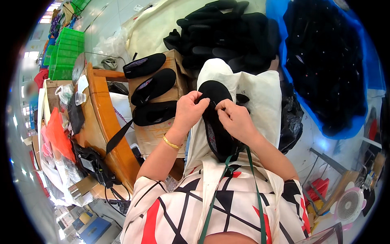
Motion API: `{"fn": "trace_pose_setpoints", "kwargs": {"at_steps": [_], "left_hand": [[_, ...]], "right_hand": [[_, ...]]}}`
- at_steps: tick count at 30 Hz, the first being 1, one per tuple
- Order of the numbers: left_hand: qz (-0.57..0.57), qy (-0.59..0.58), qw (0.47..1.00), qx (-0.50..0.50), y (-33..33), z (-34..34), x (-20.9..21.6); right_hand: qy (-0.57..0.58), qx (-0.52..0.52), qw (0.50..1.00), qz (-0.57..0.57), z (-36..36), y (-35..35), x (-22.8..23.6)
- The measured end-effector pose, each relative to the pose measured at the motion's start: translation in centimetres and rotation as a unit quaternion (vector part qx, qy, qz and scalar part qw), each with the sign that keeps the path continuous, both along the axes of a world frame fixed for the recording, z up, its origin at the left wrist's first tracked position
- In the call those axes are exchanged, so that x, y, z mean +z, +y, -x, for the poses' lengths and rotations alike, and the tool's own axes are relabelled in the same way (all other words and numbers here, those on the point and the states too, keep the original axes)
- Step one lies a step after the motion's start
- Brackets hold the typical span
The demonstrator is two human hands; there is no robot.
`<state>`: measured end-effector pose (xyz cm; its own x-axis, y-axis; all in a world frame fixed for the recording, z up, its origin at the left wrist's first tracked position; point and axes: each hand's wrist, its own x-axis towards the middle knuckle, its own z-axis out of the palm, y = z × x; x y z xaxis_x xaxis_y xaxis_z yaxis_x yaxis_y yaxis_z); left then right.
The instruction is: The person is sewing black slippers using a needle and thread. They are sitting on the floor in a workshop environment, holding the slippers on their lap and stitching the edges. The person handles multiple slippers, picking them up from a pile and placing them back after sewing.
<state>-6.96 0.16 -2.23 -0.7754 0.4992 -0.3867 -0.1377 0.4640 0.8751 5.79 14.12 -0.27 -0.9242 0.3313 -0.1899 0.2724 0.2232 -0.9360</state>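
Left hand (189, 112) pinched on the left rim of a black cloth shoe (215, 122), fingers curled together over the opening edge. Right hand (235, 120) closed on the same shoe just across the opening, thumb and forefinger pressed together near the rim (possibly on something thin like a needle, too small to tell). Hands nearly touching, shoe clamped between them.

Shoe lying lengthwise on a cream cloth (260, 97) over the lap, toe pointing away from both hands, heel toward the body. Patterned lining visible inside the opening, below the right hand.

Handling judgement: light, soft fabric upper, likely flexes and folds at the rim; sole probably stiffer. Not fragile, not slippery. Best hold looks like the opening rim, pinched from both sides, as now; a grip mid-upper would likely just crumple it.

Left of the left hand: three more black shoes (154, 85) laid on a cardboard box (156, 132), close by. Beyond both hands: a heap of black shoes (227, 28). Far right of the right hand: a blue sheet (357, 122) with a dark pile (325, 57) on it, well apart. Further left of the left hand: a wooden bench (105, 118) and green crates (67, 53). Gold bracelet (171, 143) on the left wrist.
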Motion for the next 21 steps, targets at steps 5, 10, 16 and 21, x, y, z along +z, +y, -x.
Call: {"fn": "trace_pose_setpoints", "kwargs": {"at_steps": [5,10,16,21], "left_hand": [[0.001,-0.007,1.0,0.008,0.2,-0.1,0.1],[0.008,-0.001,1.0,0.0,0.2,0.0,-0.1],[0.012,-0.007,1.0,0.002,0.3,0.0,0.2],[0.02,-0.078,0.997,0.013,0.8,0.2,1.4]], "right_hand": [[-0.003,0.017,0.998,-0.06,0.3,0.0,-0.6],[0.001,0.022,0.997,-0.078,0.5,0.0,-1.1],[-0.021,0.046,0.991,-0.128,0.8,-0.1,-1.5],[-0.05,0.058,0.96,-0.271,0.6,-1.6,-1.7]]}}
